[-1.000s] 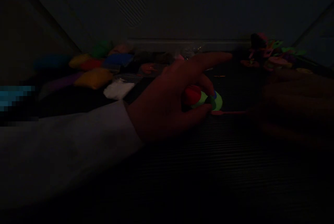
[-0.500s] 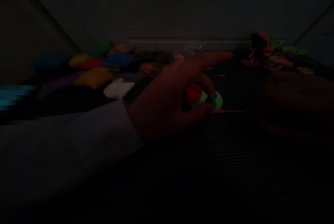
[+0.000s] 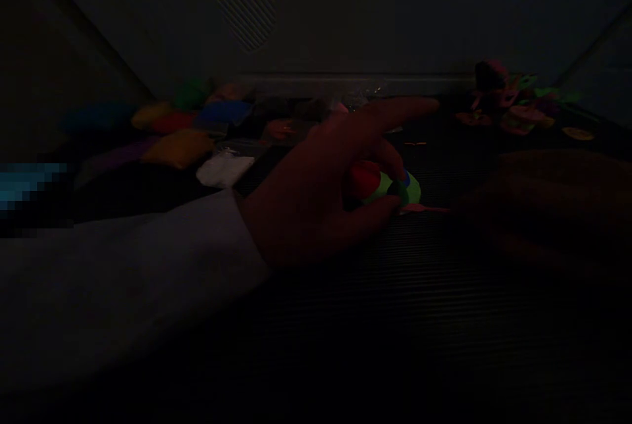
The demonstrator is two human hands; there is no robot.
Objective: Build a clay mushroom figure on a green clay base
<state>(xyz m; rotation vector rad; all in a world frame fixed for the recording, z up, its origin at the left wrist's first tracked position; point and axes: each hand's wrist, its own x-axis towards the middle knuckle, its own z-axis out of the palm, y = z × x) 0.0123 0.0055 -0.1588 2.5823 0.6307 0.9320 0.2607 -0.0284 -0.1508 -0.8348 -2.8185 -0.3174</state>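
Observation:
In dim light my left hand (image 3: 316, 193) reaches in from the left, its thumb and a bent finger closed on a small clay model (image 3: 412, 191) while the index finger points out to the right. Light green, red, dark green and blue parts show on the model; the fingers cover some of it. My right hand (image 3: 548, 207), very dark at the right, is closed round a thin pink modelling tool (image 3: 427, 209). The tool's flat tip lies at the near edge of the model, close to my left thumb. Most of the right fingers are lost in shadow.
Behind my left wrist lie several packs of coloured clay, among them a yellow pack (image 3: 178, 148), a white pack (image 3: 224, 168) and a blue pack (image 3: 223, 112). Small colourful figures (image 3: 513, 98) stand at the back right. A pale panel (image 3: 419, 22) rises behind the dark ridged surface (image 3: 395, 305).
My right hand has moved slightly left and down, and less of the pink tool shows between it and the model. My left hand stays in place. The picture has become a little darker.

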